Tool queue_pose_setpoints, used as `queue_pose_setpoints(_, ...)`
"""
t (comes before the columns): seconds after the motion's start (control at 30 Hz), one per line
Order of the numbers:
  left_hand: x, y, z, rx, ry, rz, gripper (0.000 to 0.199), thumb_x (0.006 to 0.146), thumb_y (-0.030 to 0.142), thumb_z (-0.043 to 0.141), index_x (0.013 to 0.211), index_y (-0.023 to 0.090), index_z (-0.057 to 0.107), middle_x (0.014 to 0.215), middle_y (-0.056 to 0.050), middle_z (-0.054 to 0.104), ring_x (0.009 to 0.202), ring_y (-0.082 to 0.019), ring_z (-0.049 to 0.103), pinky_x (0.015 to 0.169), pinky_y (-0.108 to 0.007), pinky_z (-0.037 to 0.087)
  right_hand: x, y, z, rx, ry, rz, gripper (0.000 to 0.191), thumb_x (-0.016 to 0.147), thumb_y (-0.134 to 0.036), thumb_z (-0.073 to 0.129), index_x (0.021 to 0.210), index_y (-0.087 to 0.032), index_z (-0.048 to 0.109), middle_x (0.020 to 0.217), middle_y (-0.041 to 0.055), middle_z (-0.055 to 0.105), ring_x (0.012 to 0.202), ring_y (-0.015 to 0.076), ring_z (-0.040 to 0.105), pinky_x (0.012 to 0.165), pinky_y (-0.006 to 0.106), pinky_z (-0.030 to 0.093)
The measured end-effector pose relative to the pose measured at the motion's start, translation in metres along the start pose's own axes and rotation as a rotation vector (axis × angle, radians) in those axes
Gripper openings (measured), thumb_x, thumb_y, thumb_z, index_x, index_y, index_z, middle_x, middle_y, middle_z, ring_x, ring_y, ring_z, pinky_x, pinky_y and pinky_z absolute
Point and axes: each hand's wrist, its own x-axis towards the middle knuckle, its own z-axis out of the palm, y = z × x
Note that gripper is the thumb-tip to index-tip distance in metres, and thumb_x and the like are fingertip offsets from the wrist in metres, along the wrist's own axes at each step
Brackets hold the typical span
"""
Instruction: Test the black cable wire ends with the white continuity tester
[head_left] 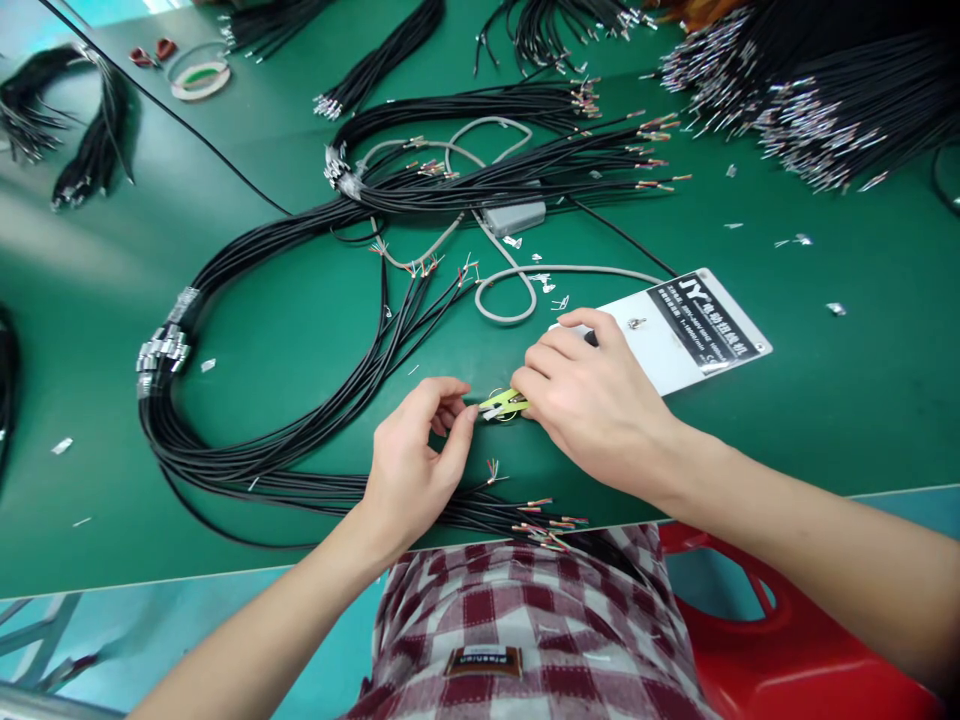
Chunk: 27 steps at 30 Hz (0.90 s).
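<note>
My right hand [592, 390] rests over the near end of a white box [649, 340] with a black "JY" label. Its fingers are closed on a small yellow-green clip [511, 402]. My left hand [420, 445] meets the clip's tip from the left, thumb and forefinger curled close together. Whatever lies between those fingertips is too small to make out. Beneath and around my left hand runs a looped bundle of black cables [300, 465], their stripped ends showing coloured wires [544, 525].
A grey cord [517, 300] loops from the white box past a grey adapter [517, 215]. More black cable bundles [832, 100] lie at the back. Scraps [551, 283] are scattered over the green table [810, 420]. Rolls of tape [201, 80] sit back left; a red stool [787, 640] stands in front.
</note>
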Motion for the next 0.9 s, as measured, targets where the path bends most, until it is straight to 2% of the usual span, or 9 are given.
queue_pose_setpoints(0.2, 0.007, 0.002, -0.002, 0.182, -0.087, 0.238, 0.007, 0.092, 0.012, 0.055, 0.092, 0.017, 0.060, 0.092, -0.007, 0.063, 0.089, -0.020, 0.059, 0.082, -0.034, 0.051, 0.000, 0.000, -0.001, 0.003, 0.001, 0.000, 0.010, 0.083, -0.010, 0.057, 0.080, -0.018, 0.062, 0.081, 0.0043, 0.066, 0.087, 0.0233, 0.053, 0.098, 0.042, 0.023)
queue_pose_setpoints(0.33, 0.015, 0.007, -0.002, 0.283, -0.125, 0.310, 0.010, 0.094, 0.013, 0.050, 0.090, 0.017, 0.059, 0.093, -0.009, 0.060, 0.088, -0.023, 0.057, 0.079, -0.037, 0.051, 0.001, 0.000, -0.001, 0.006, -0.008, -0.003, 0.011, 0.085, -0.010, 0.056, 0.080, -0.018, 0.061, 0.081, 0.0037, 0.065, 0.087, 0.0226, 0.053, 0.098, 0.041, 0.023)
queue_pose_setpoints(0.5, 0.024, 0.010, -0.003, 0.429, -0.248, 0.403, 0.021, 0.096, 0.013, 0.039, 0.085, 0.017, 0.056, 0.090, -0.012, 0.059, 0.080, -0.025, 0.053, 0.072, -0.040, 0.051, 0.000, 0.000, 0.001, 0.001, 0.003, 0.000, 0.010, 0.085, -0.011, 0.056, 0.079, -0.018, 0.061, 0.079, 0.0034, 0.064, 0.085, 0.0217, 0.052, 0.098, 0.041, 0.022)
queue_pose_setpoints(0.6, 0.024, 0.009, -0.001, 0.432, -0.253, 0.358, 0.019, 0.094, 0.012, 0.039, 0.084, 0.017, 0.054, 0.089, -0.012, 0.058, 0.079, -0.026, 0.052, 0.070, -0.041, 0.050, 0.000, 0.000, 0.001, 0.000, 0.000, 0.006, 0.011, 0.086, -0.012, 0.056, 0.079, -0.018, 0.061, 0.079, 0.0034, 0.063, 0.086, 0.0217, 0.052, 0.098, 0.041, 0.023)
queue_pose_setpoints(0.9, 0.012, 0.010, 0.014, 0.221, -0.149, 0.111, 0.014, 0.093, 0.011, 0.040, 0.083, 0.021, 0.043, 0.085, -0.008, 0.053, 0.080, -0.024, 0.050, 0.071, -0.039, 0.046, 0.000, 0.000, 0.001, -0.003, -0.037, 0.016, 0.010, 0.086, -0.011, 0.054, 0.081, -0.018, 0.061, 0.081, 0.0024, 0.062, 0.088, 0.0217, 0.053, 0.099, 0.042, 0.022)
